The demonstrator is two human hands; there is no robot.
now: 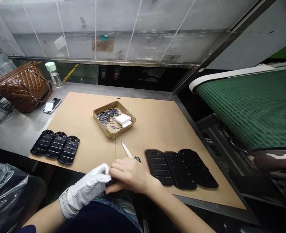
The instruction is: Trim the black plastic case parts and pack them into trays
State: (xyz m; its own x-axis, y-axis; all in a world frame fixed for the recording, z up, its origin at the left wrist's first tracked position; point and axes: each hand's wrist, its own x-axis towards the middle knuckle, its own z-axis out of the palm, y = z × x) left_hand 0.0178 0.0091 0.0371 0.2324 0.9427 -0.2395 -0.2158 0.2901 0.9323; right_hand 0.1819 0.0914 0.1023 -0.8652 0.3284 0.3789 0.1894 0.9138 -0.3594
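Close to my body, off the table's front edge, my two hands meet around a dark object [111, 182], mostly covered by the fingers, so its kind is unclear. My left hand [91, 184] wears a white glove and is closed at it, thumb and fingers bent together. Bare, my right hand [130, 174] wraps over it from the other side. Just beyond my right hand lies a utility knife [126, 149] with a pale body and a black end. Further off, a shallow cardboard tray [103, 127] holds many small dark strips [107, 116] and white blocks [123, 119].
Black plastic shells [69, 149] lie in a row at left, and more black shells [181, 168] at right. A brown bag [26, 85], bottle [54, 74] and phone [52, 105] stand at the back left. A green conveyor belt [254, 106] borders the right side.
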